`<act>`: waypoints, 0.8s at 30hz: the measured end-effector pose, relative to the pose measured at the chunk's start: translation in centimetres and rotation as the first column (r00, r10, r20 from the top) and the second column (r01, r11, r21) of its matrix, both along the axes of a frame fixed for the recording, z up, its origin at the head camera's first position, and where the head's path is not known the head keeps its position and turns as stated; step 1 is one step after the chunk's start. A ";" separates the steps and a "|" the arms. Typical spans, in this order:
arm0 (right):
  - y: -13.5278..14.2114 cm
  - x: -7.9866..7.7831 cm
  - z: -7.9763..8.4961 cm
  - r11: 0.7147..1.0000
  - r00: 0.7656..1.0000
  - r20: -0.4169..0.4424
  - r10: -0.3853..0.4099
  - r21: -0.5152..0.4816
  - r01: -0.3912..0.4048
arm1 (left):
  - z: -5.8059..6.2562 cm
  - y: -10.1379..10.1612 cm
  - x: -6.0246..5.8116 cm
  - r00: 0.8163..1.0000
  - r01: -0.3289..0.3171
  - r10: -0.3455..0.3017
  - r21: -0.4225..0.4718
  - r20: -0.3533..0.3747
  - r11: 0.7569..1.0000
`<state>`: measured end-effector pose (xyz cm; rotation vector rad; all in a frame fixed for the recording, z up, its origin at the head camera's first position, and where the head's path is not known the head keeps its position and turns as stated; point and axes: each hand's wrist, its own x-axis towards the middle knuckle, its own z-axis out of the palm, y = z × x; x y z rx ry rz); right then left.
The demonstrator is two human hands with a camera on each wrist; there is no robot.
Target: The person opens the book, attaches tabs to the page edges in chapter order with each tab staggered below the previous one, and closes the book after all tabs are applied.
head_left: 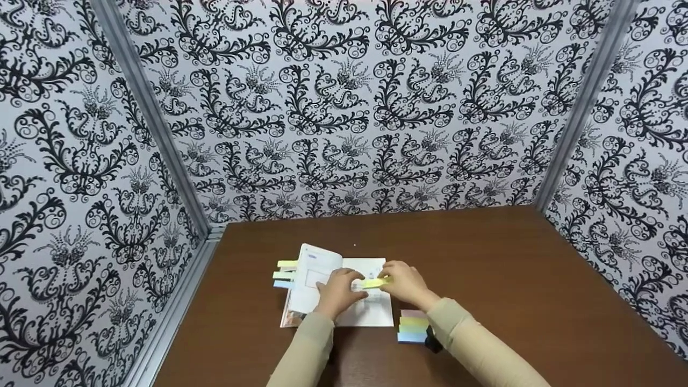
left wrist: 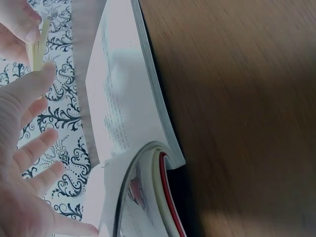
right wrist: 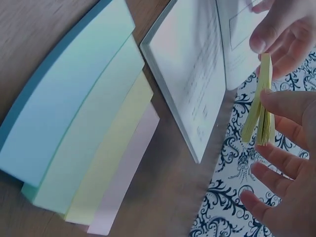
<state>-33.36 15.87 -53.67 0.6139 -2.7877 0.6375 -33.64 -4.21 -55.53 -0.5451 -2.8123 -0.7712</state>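
A pad of yellow sticky notes (head_left: 376, 282) is held above an open book (head_left: 379, 314). My right hand (head_left: 406, 282) pinches the right end of the pad, its other fingers spread in the right wrist view. At the opposite end, the thumb and index finger of my left hand (head_left: 338, 293) are around the pad (right wrist: 265, 74), whose strips part into two bundles toward the right hand. The left little finger is near the curled pages (left wrist: 131, 182) in the left wrist view.
Yellow, green and blue tabs (head_left: 284, 275) stick out from the book's left side. A stepped stack of pink, yellow, green and blue sticky-note pads (right wrist: 98, 118) lies on the brown table (head_left: 484, 258), under the right forearm. Patterned walls (head_left: 344, 107) rise behind and beside the table.
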 end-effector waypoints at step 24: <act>0.0 0.3 -0.3 1.000 1.000 0.020 0.021 -0.012 -0.021 | -0.2 -0.4 -0.4 0.997 0.066 -0.068 0.064 0.029 0.996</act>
